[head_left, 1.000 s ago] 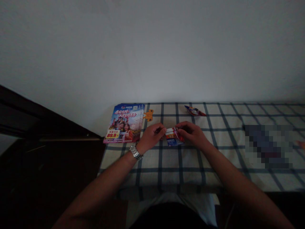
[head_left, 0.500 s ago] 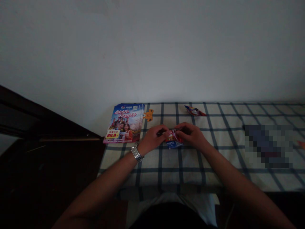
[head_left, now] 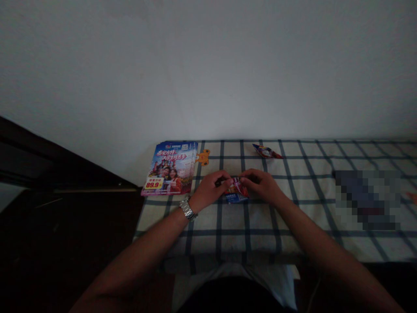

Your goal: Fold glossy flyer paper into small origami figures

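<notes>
My left hand (head_left: 210, 189) and my right hand (head_left: 260, 185) meet over a small folded printed flyer (head_left: 236, 193), red and white with a blue lower part. Fingertips of both hands pinch its upper edge, and they hide much of it. A metal wristwatch (head_left: 188, 209) sits on my left wrist. To the left of my left hand lies a stack of glossy flyers (head_left: 169, 168) showing several people and a yellow "89.9" price tag. Beyond my right hand, out of reach of my fingers, rests another folded flyer (head_left: 266, 151).
A blue-and-white checked cloth (head_left: 247, 230) covers the table, which stands against a white wall (head_left: 208, 74). A small orange cutout (head_left: 203, 157) lies by the stack. A pixelated blurred patch (head_left: 366, 200) hides something at the right. The table's left edge meets a dark floor area.
The flyer between my hands is folded smaller than before, and its blue part shows less. My hands have drawn closer together over it.
</notes>
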The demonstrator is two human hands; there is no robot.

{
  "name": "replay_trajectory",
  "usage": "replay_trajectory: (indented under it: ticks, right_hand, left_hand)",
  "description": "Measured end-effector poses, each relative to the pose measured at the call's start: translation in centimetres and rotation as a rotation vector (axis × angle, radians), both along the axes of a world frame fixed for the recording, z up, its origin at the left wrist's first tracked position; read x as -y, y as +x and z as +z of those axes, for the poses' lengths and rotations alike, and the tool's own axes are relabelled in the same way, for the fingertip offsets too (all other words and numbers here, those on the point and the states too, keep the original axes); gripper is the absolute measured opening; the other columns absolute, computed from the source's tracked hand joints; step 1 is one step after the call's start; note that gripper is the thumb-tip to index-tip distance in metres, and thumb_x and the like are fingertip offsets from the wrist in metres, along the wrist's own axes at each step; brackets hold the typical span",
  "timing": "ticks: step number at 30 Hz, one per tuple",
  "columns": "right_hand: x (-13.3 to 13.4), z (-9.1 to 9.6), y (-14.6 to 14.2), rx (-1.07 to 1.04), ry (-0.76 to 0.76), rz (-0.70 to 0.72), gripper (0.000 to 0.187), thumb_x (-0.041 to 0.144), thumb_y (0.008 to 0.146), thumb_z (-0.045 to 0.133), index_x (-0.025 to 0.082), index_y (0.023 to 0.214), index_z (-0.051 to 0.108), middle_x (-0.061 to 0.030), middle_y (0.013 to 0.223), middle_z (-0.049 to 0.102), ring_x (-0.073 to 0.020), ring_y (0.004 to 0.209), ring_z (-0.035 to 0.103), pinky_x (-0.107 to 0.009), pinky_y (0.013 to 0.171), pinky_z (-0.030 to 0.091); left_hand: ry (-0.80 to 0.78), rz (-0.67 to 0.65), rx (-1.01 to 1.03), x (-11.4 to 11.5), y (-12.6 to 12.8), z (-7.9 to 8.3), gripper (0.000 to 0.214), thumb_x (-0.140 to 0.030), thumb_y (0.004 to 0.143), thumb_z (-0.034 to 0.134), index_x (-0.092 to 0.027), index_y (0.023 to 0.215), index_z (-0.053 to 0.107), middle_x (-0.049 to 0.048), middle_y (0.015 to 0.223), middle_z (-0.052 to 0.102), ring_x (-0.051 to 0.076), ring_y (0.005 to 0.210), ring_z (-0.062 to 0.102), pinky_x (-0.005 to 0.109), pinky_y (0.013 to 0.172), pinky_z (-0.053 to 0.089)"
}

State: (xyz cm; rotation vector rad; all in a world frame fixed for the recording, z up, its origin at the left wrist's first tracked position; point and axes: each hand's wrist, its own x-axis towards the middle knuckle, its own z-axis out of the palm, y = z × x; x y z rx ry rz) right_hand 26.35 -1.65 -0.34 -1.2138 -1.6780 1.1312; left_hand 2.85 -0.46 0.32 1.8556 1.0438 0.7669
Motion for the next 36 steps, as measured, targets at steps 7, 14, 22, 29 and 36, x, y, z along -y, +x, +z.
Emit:
replay_trajectory:
  ticks: [7, 14, 22, 29, 36]
  right_hand:
    - [0.08, 0.03, 0.02, 0.074, 0.024, -0.022, 0.025, 0.045, 0.089, 0.072, 0.022, 0.096, 0.077, -0.0033, 0.085, 0.079, -0.0213, 0.075, 0.073, -0.034, 0.069, 0.058]
    - [0.21, 0.09, -0.10, 0.078, 0.007, 0.006, 0.026, 0.047, 0.089, 0.071, 0.022, 0.094, 0.077, -0.0031, 0.086, 0.078, -0.0212, 0.075, 0.072, -0.034, 0.068, 0.057]
    - [0.41, 0.00, -0.23, 0.093, -0.009, 0.037, 0.026, 0.046, 0.090, 0.071, 0.021, 0.094, 0.076, -0.0026, 0.082, 0.077, -0.0189, 0.071, 0.070, -0.030, 0.064, 0.054]
    - [0.33, 0.27, -0.26, 0.065, 0.001, 0.043, 0.031, 0.050, 0.092, 0.068, 0.020, 0.095, 0.075, -0.0032, 0.084, 0.076, -0.0192, 0.075, 0.070, -0.031, 0.070, 0.055]
    - [0.27, 0.48, -0.13, -0.078, 0.001, 0.056, 0.033, 0.052, 0.094, 0.065, 0.023, 0.108, 0.070, -0.0049, 0.100, 0.076, -0.0218, 0.092, 0.071, -0.036, 0.085, 0.058]
  left_hand:
    - [0.021, -0.027, 0.028, 0.28, 0.01, -0.03, 0.028, -0.045, 0.099, 0.057, -0.019, 0.094, 0.066, 0.0001, 0.084, 0.069, 0.015, 0.076, 0.062, 0.025, 0.069, 0.045]
    - [0.018, -0.037, 0.021, 0.35, 0.16, -0.11, 0.030, -0.048, 0.099, 0.057, -0.019, 0.097, 0.067, 0.0004, 0.085, 0.069, 0.015, 0.076, 0.062, 0.026, 0.069, 0.045]
    - [0.015, -0.061, -0.004, 0.31, 0.20, 0.11, 0.031, -0.046, 0.098, 0.057, -0.018, 0.091, 0.067, 0.0001, 0.080, 0.067, 0.014, 0.070, 0.059, 0.025, 0.064, 0.041]
    - [0.013, -0.043, 0.004, 0.26, 0.27, 0.03, 0.031, -0.046, 0.099, 0.056, -0.018, 0.091, 0.066, -0.0002, 0.082, 0.067, 0.014, 0.073, 0.059, 0.025, 0.067, 0.042]
    - [0.025, 0.092, 0.051, -0.35, -0.07, -0.38, 0.028, -0.046, 0.100, 0.055, -0.019, 0.095, 0.062, -0.0006, 0.082, 0.064, 0.015, 0.074, 0.059, 0.026, 0.066, 0.044]
